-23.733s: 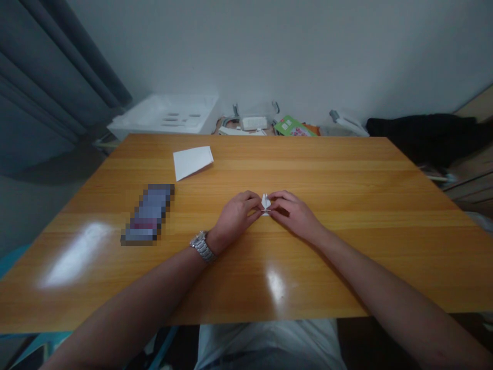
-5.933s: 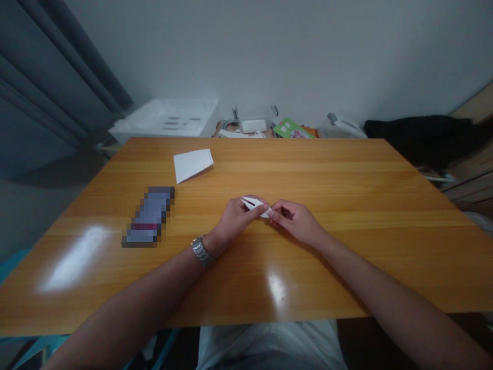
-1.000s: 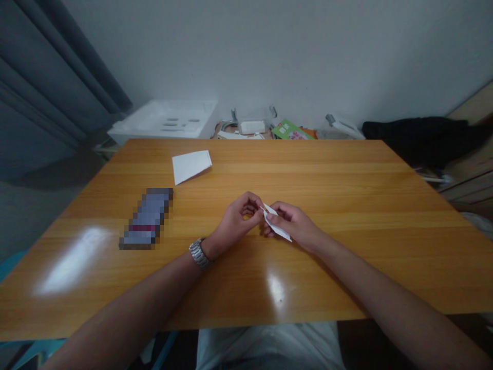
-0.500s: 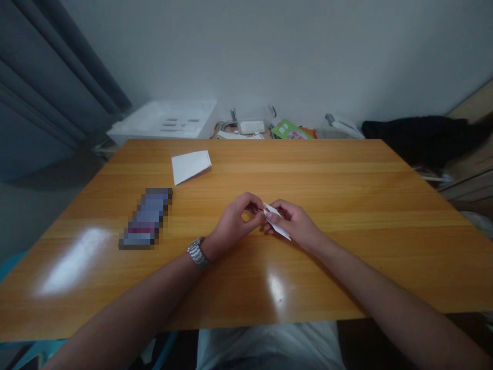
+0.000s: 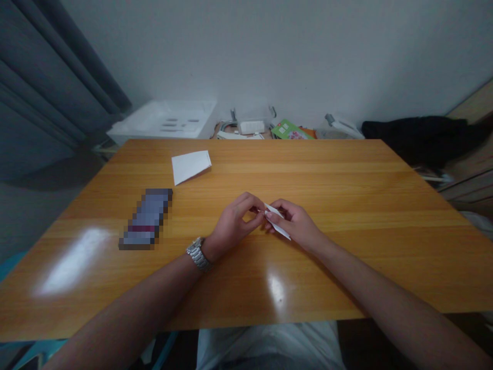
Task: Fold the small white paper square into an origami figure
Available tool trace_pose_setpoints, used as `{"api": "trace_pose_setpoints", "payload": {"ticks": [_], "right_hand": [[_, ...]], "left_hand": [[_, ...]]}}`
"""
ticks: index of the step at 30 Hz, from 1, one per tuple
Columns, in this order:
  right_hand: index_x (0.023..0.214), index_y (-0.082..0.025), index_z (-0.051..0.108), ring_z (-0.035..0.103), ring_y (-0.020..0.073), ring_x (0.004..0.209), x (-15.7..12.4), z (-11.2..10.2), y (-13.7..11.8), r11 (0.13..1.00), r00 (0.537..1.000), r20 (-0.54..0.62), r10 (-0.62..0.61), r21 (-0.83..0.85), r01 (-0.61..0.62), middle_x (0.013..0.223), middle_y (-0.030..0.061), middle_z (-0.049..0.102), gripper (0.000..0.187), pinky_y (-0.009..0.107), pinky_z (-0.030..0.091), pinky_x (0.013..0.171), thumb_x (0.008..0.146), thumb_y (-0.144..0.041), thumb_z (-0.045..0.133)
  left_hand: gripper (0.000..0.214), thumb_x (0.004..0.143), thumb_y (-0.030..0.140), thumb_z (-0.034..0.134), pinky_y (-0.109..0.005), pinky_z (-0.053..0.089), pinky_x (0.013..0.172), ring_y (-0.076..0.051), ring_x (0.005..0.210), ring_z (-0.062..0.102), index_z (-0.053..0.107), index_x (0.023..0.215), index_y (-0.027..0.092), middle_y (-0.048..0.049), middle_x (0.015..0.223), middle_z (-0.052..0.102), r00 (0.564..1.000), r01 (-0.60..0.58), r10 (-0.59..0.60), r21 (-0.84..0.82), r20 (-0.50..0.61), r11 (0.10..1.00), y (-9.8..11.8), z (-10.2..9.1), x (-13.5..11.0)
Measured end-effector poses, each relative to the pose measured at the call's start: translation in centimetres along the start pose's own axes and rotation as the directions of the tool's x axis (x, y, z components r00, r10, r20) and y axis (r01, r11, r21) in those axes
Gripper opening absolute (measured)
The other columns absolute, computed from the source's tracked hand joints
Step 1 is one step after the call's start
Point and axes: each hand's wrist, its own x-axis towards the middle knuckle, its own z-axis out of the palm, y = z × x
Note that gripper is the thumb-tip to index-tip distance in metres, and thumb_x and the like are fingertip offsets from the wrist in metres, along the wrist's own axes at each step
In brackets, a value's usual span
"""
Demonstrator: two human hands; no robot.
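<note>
Over the middle of the table, my right hand [image 5: 293, 220] grips a small folded piece of white paper [image 5: 280, 229], thumb on top and fingers beneath. The paper is tilted, with its lower corner pointing toward me. My left hand [image 5: 239, 218], with a metal watch [image 5: 198, 254] on its wrist, is closed in a pinch at the paper's left edge. A thin bit shows between its thumb and forefinger, apparently part of the paper; the fingertips partly hide it.
On the wooden table [image 5: 346, 185], another folded white paper [image 5: 190, 166] lies at the back left. A pixelated, phone-like dark object [image 5: 148, 218] is nearer on the left. Beyond the far edge are a white foam tray [image 5: 173, 115], a green booklet [image 5: 289, 129] and black cloth [image 5: 419, 133].
My left fingertips have drawn very slightly left from the paper's edge, opening a small gap where the thin bit shows. My right hand and the paper stay nearly still.
</note>
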Motion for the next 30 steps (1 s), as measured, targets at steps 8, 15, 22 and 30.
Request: {"api": "trace_pose_setpoints", "payload": {"ticks": [8, 15, 22, 30], "right_hand": [[0.092, -0.021, 0.064, 0.067, 0.0153, 0.068, 0.0, 0.3, -0.3, 1.000, 0.999, -0.047, -0.020, 0.012, 0.021, 0.077, 0.0010, 0.071, 0.031, 0.030, 0.056, 0.066, 0.087, -0.050, 0.074], [0.092, -0.022, 0.065, 0.066, 0.0148, 0.069, -0.1, 0.4, -0.5, 0.998, 0.995, -0.080, -0.060, 0.017, 0.062, 0.078, 0.0004, 0.069, 0.028, 0.029, 0.056, 0.066, 0.086, -0.048, 0.075], [0.093, -0.023, 0.065, 0.065, 0.0169, 0.071, -0.1, 0.4, -0.5, 0.995, 0.990, -0.113, -0.087, -0.056, 0.081, 0.079, 0.0015, 0.070, 0.030, 0.031, 0.054, 0.069, 0.086, -0.050, 0.074], [0.095, -0.023, 0.067, 0.065, 0.0196, 0.080, 0.0, 0.1, -0.3, 0.978, 0.977, -0.148, -0.154, -0.166, 0.128, 0.085, 0.0031, 0.070, 0.027, 0.033, 0.050, 0.075, 0.088, -0.049, 0.072]], "left_hand": [[0.003, 0.095, 0.022, 0.064, -0.025, 0.050, 0.075, -0.014, 0.083, 0.061, 0.064, 0.095, 0.019, -0.0025, 0.089, 0.065, 0.998, 0.062, -0.062, -0.003, -0.007, 0.998, 0.5, 0.1, -0.1], [0.006, 0.095, 0.023, 0.065, -0.024, 0.049, 0.072, -0.013, 0.079, 0.061, 0.063, 0.091, 0.018, -0.0011, 0.085, 0.065, 0.997, 0.072, -0.073, -0.034, -0.035, 0.997, 0.7, 0.3, -0.2], [0.008, 0.095, 0.024, 0.066, -0.026, 0.050, 0.076, -0.014, 0.082, 0.063, 0.062, 0.090, 0.018, -0.0023, 0.088, 0.067, 0.995, 0.088, -0.092, -0.105, -0.035, 0.991, 0.8, 0.3, -0.2], [0.013, 0.093, 0.030, 0.069, -0.029, 0.057, 0.082, -0.016, 0.090, 0.067, 0.063, 0.095, 0.018, -0.0055, 0.095, 0.068, 0.976, 0.192, -0.217, -0.370, -0.024, 0.909, 0.3, 1.1, -0.6]]}}
